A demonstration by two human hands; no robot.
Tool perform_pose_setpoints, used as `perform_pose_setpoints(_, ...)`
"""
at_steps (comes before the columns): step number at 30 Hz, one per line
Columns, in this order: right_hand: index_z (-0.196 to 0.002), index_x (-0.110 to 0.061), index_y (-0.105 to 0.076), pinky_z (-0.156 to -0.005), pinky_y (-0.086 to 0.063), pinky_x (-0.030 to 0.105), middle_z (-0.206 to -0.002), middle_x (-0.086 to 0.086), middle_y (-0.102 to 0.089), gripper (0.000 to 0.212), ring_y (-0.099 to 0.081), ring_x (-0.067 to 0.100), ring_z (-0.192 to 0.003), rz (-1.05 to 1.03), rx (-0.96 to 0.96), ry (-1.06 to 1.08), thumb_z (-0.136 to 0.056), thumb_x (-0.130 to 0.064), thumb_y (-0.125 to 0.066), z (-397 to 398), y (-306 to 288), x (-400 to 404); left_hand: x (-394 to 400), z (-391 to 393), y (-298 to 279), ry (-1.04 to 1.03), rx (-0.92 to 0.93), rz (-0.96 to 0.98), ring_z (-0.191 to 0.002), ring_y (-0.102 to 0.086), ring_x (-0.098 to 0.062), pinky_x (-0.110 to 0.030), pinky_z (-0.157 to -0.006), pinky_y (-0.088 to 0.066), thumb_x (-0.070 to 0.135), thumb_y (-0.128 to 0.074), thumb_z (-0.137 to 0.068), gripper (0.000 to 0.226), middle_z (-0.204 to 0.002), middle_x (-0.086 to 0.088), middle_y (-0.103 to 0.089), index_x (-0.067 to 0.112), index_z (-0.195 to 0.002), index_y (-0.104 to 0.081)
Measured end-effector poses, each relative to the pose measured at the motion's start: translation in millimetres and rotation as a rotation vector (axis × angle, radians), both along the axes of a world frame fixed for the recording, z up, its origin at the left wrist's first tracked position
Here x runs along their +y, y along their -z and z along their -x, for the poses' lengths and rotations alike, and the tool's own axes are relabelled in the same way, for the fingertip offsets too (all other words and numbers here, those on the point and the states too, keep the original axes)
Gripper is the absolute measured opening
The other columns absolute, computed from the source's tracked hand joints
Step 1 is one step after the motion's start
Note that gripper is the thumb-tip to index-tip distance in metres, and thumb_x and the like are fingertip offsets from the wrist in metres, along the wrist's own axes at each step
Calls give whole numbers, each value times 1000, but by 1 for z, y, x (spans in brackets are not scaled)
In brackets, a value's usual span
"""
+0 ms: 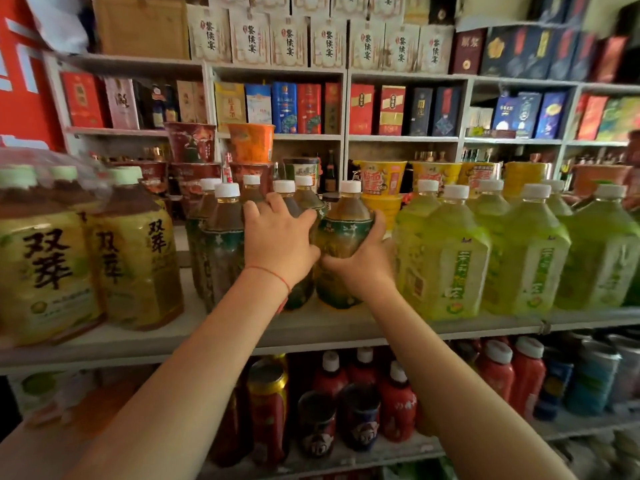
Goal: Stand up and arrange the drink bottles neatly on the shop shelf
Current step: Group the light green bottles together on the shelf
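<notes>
Grip first: right hand wraps the lower body of a tea bottle, fingers curled round its right side, thumb low at the front. Left hand lies spread over the neighbouring bottle, fingers curving loosely over its shoulder; whether they truly clasp it, cannot tell. Both bottles stand upright on the shelf, touching or nearly so, at the right end of a dark-tea cluster. Green bottles just to the right, yellow ones well left.

Step in hand, by my reading: squaring these two into the row. Next move calls for a small slide or turn, label forward, base kept flat, without nudging the green neighbour.
</notes>
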State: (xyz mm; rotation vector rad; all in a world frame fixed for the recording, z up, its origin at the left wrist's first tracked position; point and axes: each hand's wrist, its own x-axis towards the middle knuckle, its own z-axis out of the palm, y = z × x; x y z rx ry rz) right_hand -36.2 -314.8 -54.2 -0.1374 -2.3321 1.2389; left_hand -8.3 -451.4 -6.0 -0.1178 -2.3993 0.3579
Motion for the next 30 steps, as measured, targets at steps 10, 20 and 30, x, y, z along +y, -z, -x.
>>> perform_pose_setpoints(10,-153,-14,4,-107,-39,47,-142,26,-32,125,-35,40,-130,-409,74,361,-72,-70,-73,-7,2,-10,-1,-1,3,15,5,11,-128,-48,-40,-45,-105,-33,60,-40,-97,60,-150,-28,-35,36,-152,-34)
perform_pose_setpoints(20,-153,-7,-6,-108,-36,47,-142,26,-34,118,-35,40,-132,-444,91,425,-75,-70,-69,0,-1,-12,-1,-6,6,7,9,18,-129,-47,-40,-47,-108,-31,56,-38,-100,57,-148,-28,-41,32,-151,-36)
perform_pose_setpoints(30,-142,-12,-42,-106,-44,34,-142,7,-44,56,-42,20,-131,-312,512,-130,-94,-30,-65,-20,-6,-49,-54,-26,51,373,454,-823,-128,-43,-30,-45,-106,-43,47,-72,-79,80,-139,-17,-47,11,-144,-41)
